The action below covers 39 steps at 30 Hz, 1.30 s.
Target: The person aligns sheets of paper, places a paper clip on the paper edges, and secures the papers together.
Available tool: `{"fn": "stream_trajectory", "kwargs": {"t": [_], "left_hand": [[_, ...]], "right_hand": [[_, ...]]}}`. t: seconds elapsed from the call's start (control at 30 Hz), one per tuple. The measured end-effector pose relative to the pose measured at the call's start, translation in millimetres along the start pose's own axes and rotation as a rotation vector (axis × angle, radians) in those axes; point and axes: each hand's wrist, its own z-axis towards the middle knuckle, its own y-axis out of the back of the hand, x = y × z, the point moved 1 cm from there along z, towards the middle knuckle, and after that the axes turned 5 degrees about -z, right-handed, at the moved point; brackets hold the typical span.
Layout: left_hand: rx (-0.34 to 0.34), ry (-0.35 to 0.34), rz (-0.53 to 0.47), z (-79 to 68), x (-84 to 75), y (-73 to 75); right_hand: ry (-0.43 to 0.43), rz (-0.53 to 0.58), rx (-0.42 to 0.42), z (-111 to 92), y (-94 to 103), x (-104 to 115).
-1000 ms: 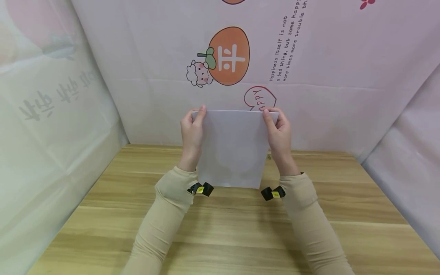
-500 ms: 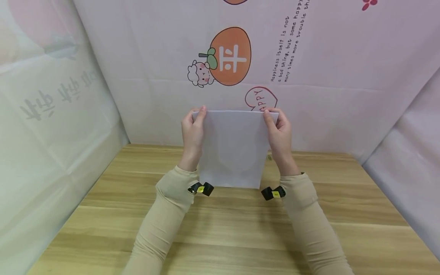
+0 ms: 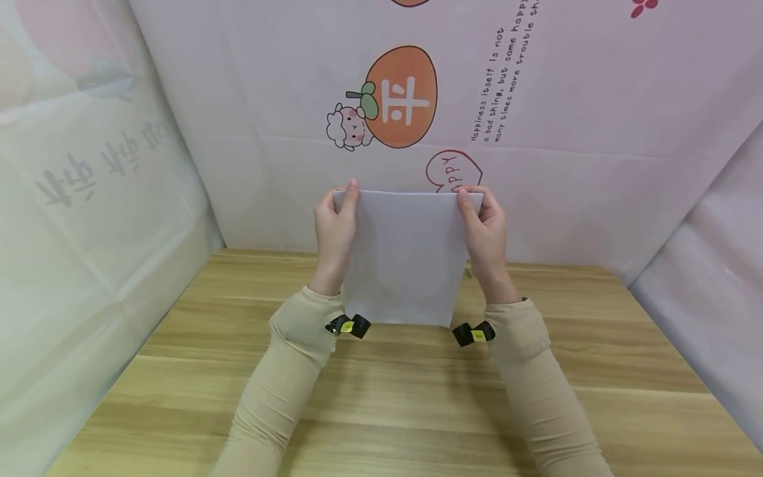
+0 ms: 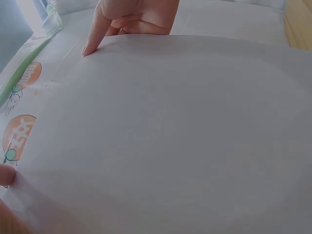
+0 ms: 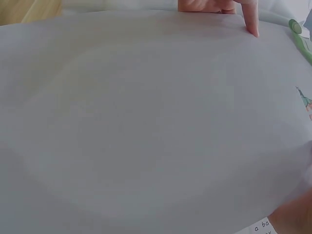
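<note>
A blank white sheet of paper hangs upright over the far part of the table, its plain face toward me. My left hand pinches its top left corner, thumb on the near face and fingers behind. At the top right corner my right hand grips it the same way. Paper fills most of the left wrist view, where the right hand shows at its far edge. In the right wrist view the left hand appears beyond the paper. The fingers behind the sheet are mostly hidden.
The wood-grain table spreads below both forearms. A white printed cloth with an orange fruit drawing hangs behind it, and pale cloth walls stand at both sides. Small black wrist cameras are strapped to the wrists.
The hands and paper stay almost still in the head view. The left thumb tip sits very slightly higher, and the background has shifted a little to the right.
</note>
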Motion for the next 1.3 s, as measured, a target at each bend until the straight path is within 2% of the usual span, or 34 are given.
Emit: {"fn": "stream_trajectory", "kwargs": {"t": [0.57,0.8,1.1,1.3], "left_hand": [[0.027,-0.081,-0.020,2.6,-6.7,-1.3],[0.072,-0.081,-0.040,2.8,-11.4,-0.6],[0.083,-0.078,-0.072,0.1,-14.8,-1.9],[0.098,-0.090,-0.071,-2.5,-10.0,0.1]], "right_hand": [[0.009,0.058,-0.004,5,1.2,0],[-0.010,0.106,0.030,6,2.6,5],[-0.006,0.104,0.041,5,4.8,8],[0.047,0.108,0.057,4,4.7,2]]}}
